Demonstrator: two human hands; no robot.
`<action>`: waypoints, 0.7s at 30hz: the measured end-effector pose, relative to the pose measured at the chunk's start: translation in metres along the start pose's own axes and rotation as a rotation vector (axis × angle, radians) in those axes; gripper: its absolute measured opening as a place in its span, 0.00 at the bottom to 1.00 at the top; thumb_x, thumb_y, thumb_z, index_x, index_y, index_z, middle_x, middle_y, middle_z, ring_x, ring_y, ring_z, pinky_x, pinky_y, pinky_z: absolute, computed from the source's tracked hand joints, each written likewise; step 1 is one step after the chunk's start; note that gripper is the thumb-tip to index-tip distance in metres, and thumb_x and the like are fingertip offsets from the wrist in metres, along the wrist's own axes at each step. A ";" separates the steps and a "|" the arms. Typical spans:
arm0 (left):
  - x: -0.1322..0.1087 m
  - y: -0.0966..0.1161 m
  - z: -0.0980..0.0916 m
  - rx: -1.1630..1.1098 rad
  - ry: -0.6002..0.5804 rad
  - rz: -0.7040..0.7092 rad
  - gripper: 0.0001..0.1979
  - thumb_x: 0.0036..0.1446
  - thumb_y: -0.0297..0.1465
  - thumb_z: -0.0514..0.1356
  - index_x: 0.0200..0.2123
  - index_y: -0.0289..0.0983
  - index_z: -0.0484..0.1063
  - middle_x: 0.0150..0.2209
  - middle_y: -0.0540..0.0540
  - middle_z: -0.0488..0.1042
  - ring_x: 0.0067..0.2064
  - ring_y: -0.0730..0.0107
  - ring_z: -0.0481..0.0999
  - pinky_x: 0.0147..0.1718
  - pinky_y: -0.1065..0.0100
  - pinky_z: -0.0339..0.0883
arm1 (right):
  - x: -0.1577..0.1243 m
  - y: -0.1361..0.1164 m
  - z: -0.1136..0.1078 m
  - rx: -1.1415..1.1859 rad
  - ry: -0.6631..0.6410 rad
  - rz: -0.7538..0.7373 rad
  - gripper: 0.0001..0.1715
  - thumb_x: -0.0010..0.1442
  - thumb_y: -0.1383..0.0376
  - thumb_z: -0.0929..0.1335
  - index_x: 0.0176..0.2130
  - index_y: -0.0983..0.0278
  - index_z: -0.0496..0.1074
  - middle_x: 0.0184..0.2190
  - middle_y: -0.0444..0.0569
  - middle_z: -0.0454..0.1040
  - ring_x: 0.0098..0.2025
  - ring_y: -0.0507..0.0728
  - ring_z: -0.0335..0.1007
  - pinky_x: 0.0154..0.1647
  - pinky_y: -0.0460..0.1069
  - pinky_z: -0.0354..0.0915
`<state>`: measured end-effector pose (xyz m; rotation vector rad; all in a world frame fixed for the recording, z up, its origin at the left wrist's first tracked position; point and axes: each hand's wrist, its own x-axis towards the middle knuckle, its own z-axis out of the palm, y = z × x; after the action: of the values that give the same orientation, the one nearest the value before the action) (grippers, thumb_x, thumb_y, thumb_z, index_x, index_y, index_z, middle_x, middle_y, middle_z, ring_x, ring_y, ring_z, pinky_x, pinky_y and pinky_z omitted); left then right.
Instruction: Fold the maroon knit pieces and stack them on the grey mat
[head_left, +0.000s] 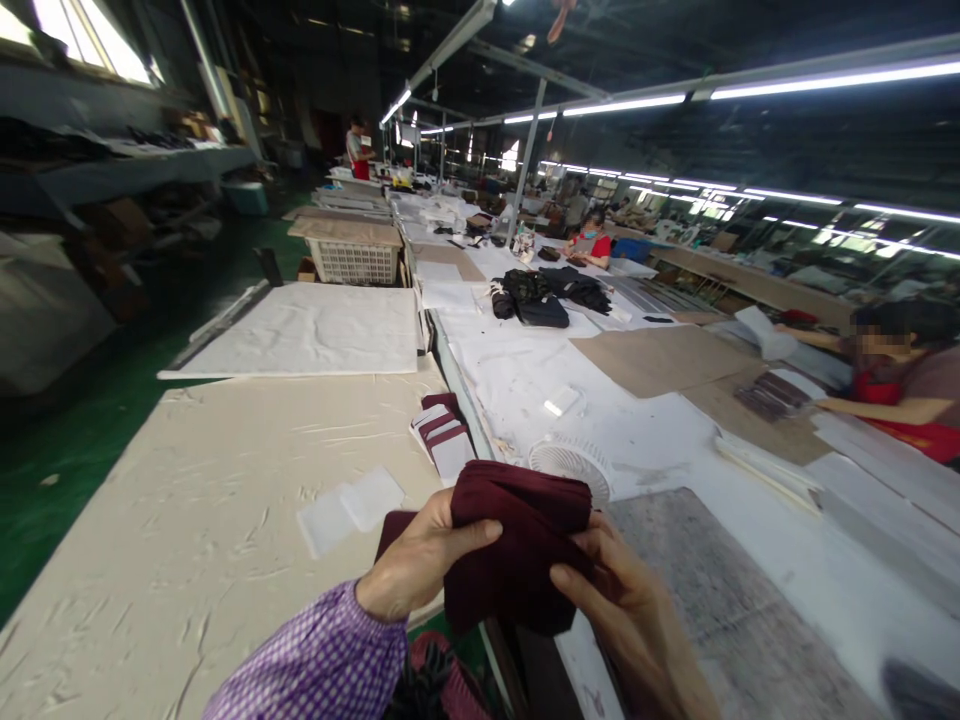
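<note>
A stack of dark maroon fabric pieces is held up in front of me between both hands. My left hand grips its left side, the thumb lying across the front. On the right edge, my right hand pinches the layers between thumb and fingers. More maroon cloth shows behind my left wrist. Just beyond, a fanned pile of maroon and white pieces lies at the cream table's edge. Two translucent white sheets rest to the left of my hands.
A white fan sits right behind the fabric. The cream-covered table spreads left; a white worktable runs ahead, bearing dark garments. Beyond stands a plastic crate. A co-worker handles pieces at the right.
</note>
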<state>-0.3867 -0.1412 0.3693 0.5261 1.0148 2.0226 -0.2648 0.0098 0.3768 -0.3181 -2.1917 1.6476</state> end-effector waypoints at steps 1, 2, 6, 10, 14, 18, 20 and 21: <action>0.000 0.000 0.001 -0.005 0.001 0.004 0.10 0.50 0.25 0.64 0.38 0.33 0.78 0.35 0.42 0.80 0.35 0.66 0.78 0.37 0.70 0.70 | -0.001 0.002 0.001 0.008 0.000 0.003 0.12 0.54 0.58 0.70 0.39 0.60 0.77 0.45 0.50 0.71 0.45 0.59 0.69 0.39 0.47 0.71; 0.000 0.000 0.001 -0.009 0.000 0.005 0.10 0.50 0.25 0.65 0.38 0.33 0.78 0.36 0.42 0.80 0.36 0.66 0.78 0.38 0.69 0.70 | -0.002 0.003 0.001 0.009 -0.004 0.005 0.14 0.55 0.58 0.70 0.42 0.59 0.76 0.46 0.50 0.72 0.47 0.59 0.69 0.42 0.48 0.70; 0.001 -0.002 0.004 -0.032 0.008 0.006 0.13 0.49 0.25 0.65 0.41 0.33 0.77 0.38 0.42 0.79 0.39 0.64 0.78 0.42 0.67 0.69 | -0.002 0.006 0.005 -0.006 -0.033 0.016 0.21 0.56 0.57 0.70 0.48 0.60 0.75 0.49 0.50 0.74 0.50 0.62 0.69 0.51 0.51 0.67; 0.003 -0.006 0.006 -0.089 0.033 0.017 0.12 0.50 0.25 0.64 0.41 0.34 0.78 0.36 0.43 0.80 0.36 0.66 0.78 0.40 0.70 0.70 | -0.003 0.000 0.016 0.060 0.153 0.124 0.22 0.53 0.52 0.70 0.43 0.62 0.77 0.38 0.50 0.79 0.43 0.63 0.73 0.43 0.51 0.71; 0.004 -0.010 0.007 -0.117 0.045 0.011 0.12 0.49 0.25 0.65 0.40 0.34 0.77 0.36 0.43 0.80 0.35 0.68 0.78 0.39 0.71 0.70 | -0.004 -0.006 0.025 0.148 0.267 0.254 0.25 0.49 0.52 0.72 0.41 0.66 0.78 0.32 0.50 0.80 0.39 0.64 0.75 0.37 0.50 0.73; 0.004 -0.009 0.008 -0.147 0.040 -0.005 0.11 0.49 0.25 0.66 0.39 0.33 0.77 0.36 0.43 0.80 0.35 0.68 0.78 0.39 0.71 0.70 | -0.003 -0.009 0.026 0.155 0.283 0.254 0.26 0.48 0.52 0.73 0.41 0.68 0.78 0.30 0.50 0.79 0.38 0.63 0.75 0.35 0.49 0.73; 0.004 -0.008 0.009 -0.174 0.074 -0.013 0.11 0.52 0.28 0.65 0.40 0.32 0.76 0.37 0.41 0.80 0.36 0.66 0.78 0.37 0.70 0.70 | -0.003 -0.010 0.025 0.132 0.285 0.222 0.25 0.48 0.52 0.73 0.40 0.67 0.78 0.31 0.49 0.80 0.38 0.63 0.75 0.36 0.49 0.72; 0.004 -0.007 0.009 -0.208 0.089 -0.023 0.12 0.54 0.31 0.63 0.42 0.32 0.76 0.38 0.40 0.79 0.38 0.64 0.78 0.39 0.69 0.70 | -0.002 -0.011 0.025 0.114 0.283 0.209 0.24 0.48 0.52 0.73 0.40 0.67 0.78 0.32 0.49 0.80 0.39 0.64 0.75 0.37 0.50 0.72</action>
<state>-0.3798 -0.1311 0.3691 0.3148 0.8457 2.1163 -0.2731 -0.0163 0.3806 -0.7216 -1.8994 1.7068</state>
